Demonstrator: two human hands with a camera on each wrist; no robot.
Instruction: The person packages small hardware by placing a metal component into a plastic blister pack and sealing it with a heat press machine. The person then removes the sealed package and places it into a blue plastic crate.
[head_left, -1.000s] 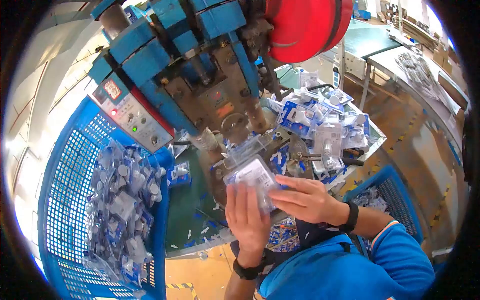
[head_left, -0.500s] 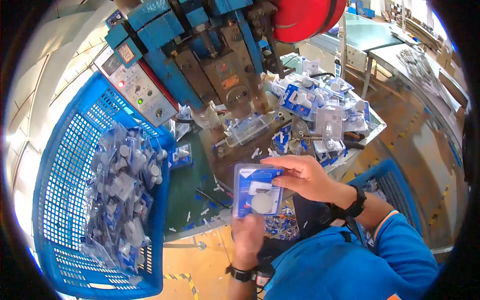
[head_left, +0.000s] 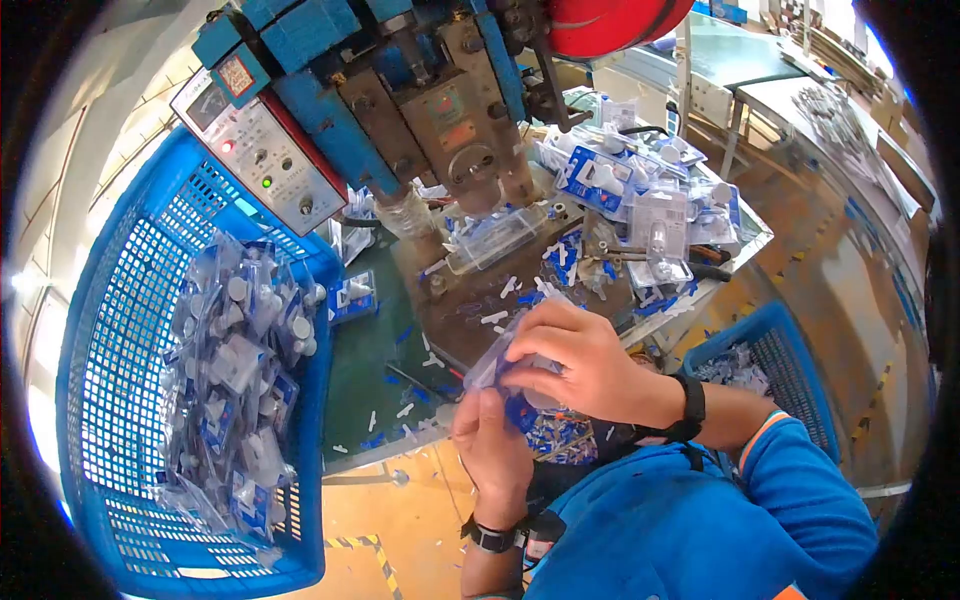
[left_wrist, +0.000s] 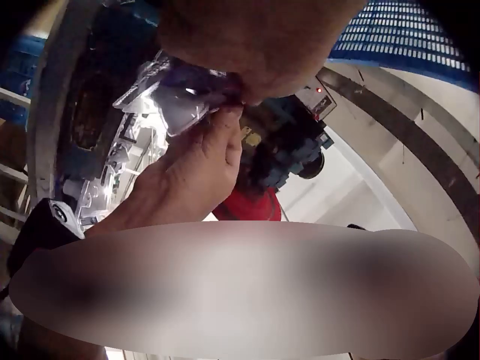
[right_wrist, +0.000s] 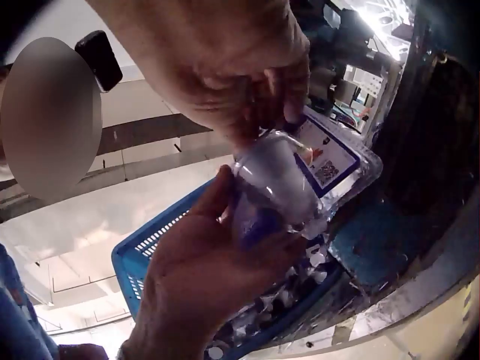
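Observation:
Both hands are on one clear blister pack (head_left: 482, 372) with a blue printed card, held tilted in front of the press. My left hand (head_left: 492, 450) grips its near lower end, the thumb up along the pack. From the other side, my right hand (head_left: 590, 362) pinches it with curled fingers and covers much of it. In the right wrist view the clear bubble of the pack (right_wrist: 274, 176) bulges between the hands, and a printed code shows on the card. The left wrist view shows the plastic shining beside the right hand's fingertips.
The blue press (head_left: 430, 120) stands ahead, a clear plastic fixture (head_left: 497, 240) under its head. A blue basket (head_left: 95, 400) of packs is at left. More packs (head_left: 640, 200) are heaped at right. Scraps litter the green table (head_left: 345, 430). Another blue basket (head_left: 810, 390) sits lower right.
The pack was turned from its back to its printed front, then tilted edge-on between the hands. The right hand has moved from the pack's upper edge to pinch over it.

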